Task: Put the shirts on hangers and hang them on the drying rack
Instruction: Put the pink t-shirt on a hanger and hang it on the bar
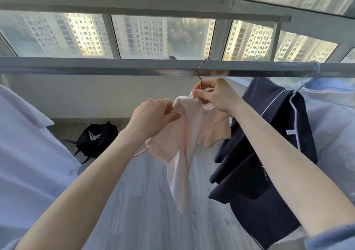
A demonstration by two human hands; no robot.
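Both hands grip the pink shirt [184, 134], left hand [153, 117] at its shoulder, right hand [213, 94] pinching its collar by the hook [203, 67] over the rail [115, 67]; I'd tug the shoulder square on the hanger [141, 152].

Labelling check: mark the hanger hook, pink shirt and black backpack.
hanger hook [204, 63], head view, on the wire curve over the rail
pink shirt [184, 138], head view, on the bunched front panel
black backpack [96, 137], head view, on the body beside the white logo
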